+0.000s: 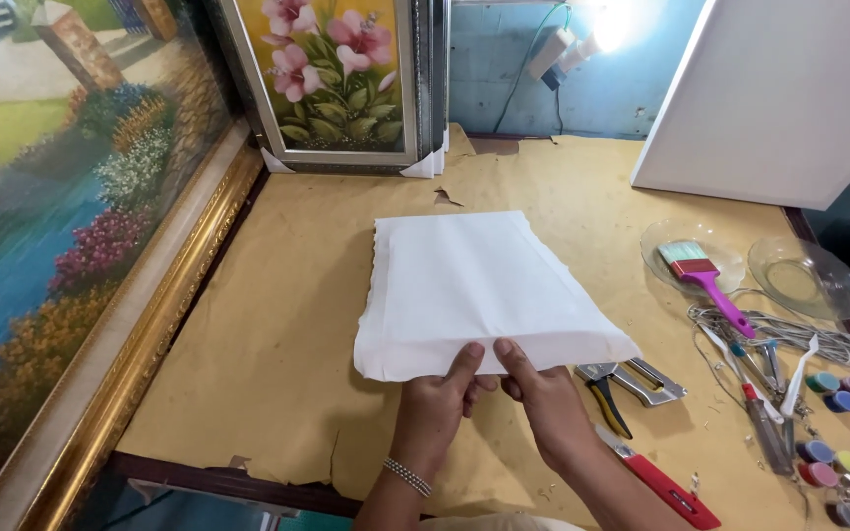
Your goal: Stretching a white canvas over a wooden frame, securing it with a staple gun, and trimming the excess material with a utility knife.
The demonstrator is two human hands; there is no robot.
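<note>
Item: white cloth (pixel 464 285), folded flat mid-desk (pixel 277 324), its near edge pinched by left hand (pixel 435 408) and right hand (pixel 543 403), fingers grasping the fabric. Risk: a pull may shift the fold or drag the edge onto the pliers (pixel 607 388) just beside it; frayed edges may snag

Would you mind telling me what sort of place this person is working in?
Probably a painter's or framer's workshop. Framed paintings lean against the wall, a blank canvas stands at the right, and a brush and paint pots lie by the white cloth that both hands hold.
</note>
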